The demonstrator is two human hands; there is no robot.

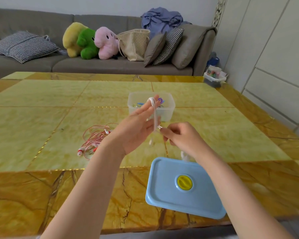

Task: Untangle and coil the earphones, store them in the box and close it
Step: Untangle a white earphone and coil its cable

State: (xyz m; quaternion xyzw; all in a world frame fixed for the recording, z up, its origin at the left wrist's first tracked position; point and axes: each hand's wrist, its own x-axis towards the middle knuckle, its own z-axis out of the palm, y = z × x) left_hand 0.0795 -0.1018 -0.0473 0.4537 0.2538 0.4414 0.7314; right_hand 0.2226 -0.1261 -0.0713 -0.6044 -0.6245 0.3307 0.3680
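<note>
Coiling step under way. Left hand (136,128), fingers straight and apart, carries white cord (154,114) looped round them; right hand (179,137) pinches its loose end. Open box (169,107) at 12 o'clock, lid (166,200) at 5, red earphones (93,138) at 9, tangled on table (41,118). Next move likely: finish wrapping, slip coil off.

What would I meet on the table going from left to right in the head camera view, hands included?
Red earphones lying tangled → left hand with the white earphone cable looped over its fingers → right hand pinching that cable. The clear box and blue lid overlap these sideways, so I leave them unordered.
</note>
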